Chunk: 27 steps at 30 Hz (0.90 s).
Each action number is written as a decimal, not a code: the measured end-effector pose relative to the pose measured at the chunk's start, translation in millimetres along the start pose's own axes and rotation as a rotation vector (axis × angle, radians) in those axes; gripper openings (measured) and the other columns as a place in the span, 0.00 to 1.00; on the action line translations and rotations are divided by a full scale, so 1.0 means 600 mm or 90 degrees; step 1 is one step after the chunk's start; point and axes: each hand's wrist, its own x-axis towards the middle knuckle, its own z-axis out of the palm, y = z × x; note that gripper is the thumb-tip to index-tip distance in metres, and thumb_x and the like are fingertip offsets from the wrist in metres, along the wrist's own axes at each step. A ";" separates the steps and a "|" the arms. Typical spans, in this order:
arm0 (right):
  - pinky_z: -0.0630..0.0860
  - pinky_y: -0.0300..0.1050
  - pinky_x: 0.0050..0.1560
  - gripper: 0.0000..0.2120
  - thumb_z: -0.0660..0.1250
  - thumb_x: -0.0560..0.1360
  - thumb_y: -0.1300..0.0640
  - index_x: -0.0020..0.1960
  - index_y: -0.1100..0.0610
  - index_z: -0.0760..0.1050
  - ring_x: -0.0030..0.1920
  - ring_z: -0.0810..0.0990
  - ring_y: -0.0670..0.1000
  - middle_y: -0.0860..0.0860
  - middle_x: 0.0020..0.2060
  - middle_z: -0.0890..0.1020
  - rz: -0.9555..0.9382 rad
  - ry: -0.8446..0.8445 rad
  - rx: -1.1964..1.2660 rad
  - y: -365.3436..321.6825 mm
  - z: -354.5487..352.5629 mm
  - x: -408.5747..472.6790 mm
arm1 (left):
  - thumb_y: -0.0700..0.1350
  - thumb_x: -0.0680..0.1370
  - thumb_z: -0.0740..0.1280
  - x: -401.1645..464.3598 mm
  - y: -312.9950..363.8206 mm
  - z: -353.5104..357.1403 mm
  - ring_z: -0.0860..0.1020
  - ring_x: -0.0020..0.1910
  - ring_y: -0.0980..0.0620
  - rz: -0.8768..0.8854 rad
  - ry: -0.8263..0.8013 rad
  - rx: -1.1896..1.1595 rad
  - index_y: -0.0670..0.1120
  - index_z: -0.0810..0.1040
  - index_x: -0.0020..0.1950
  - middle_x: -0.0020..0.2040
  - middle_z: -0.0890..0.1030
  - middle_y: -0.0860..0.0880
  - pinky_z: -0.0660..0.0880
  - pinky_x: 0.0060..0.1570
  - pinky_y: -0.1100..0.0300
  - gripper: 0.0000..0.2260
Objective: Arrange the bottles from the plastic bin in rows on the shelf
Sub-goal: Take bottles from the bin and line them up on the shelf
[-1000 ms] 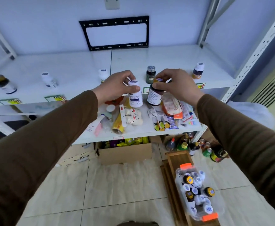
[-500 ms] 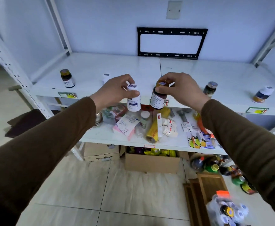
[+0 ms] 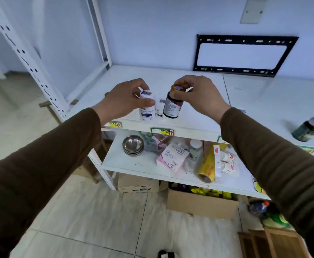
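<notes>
Item: white metal upper shelf [image 3: 199,94], taken as the reference point. Progress, judged: early to middle; one dark green glass bottle with a grey cap [image 3: 308,129] stands on the shelf far to the right, well apart from the hands, and no full row shows yet. Another small bottle seems to stand behind the two held ones, too hidden to describe. The plastic bin is out of view, so what remains in it cannot be told. Left hand [image 3: 123,100]: fingers curled round the top of a white plastic bottle with a blue-printed label [image 3: 147,108], held upright over the shelf's front left part, its base at or just above the surface; contact cannot be told. Right hand [image 3: 197,94]: fingertips pinching the orange cap of a dark brown bottle with a white label [image 3: 172,107], slightly tilted, just beside the white one, over the same front area. Remaining, judged: set both down and align them.
</notes>
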 end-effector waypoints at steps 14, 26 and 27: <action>0.75 0.46 0.49 0.16 0.71 0.67 0.40 0.52 0.45 0.79 0.49 0.79 0.46 0.40 0.47 0.82 0.039 0.033 -0.099 -0.090 0.208 0.213 | 0.52 0.73 0.75 0.126 -0.180 -0.217 0.73 0.31 0.63 0.021 0.089 -0.040 0.48 0.77 0.53 0.36 0.77 0.55 0.69 0.38 0.64 0.14; 0.74 0.47 0.44 0.15 0.71 0.67 0.44 0.49 0.49 0.75 0.46 0.78 0.52 0.47 0.46 0.81 0.104 -0.054 -0.168 -0.077 0.342 0.324 | 0.53 0.74 0.75 0.233 -0.294 -0.246 0.76 0.39 0.54 -0.002 0.095 0.001 0.50 0.76 0.56 0.45 0.81 0.52 0.71 0.38 0.62 0.15; 0.73 0.46 0.43 0.15 0.71 0.68 0.43 0.49 0.50 0.75 0.46 0.77 0.52 0.47 0.46 0.81 0.100 -0.065 -0.174 -0.073 0.351 0.330 | 0.53 0.73 0.75 0.240 -0.301 -0.245 0.78 0.42 0.53 -0.005 0.093 0.008 0.50 0.76 0.56 0.48 0.82 0.51 0.72 0.39 0.62 0.15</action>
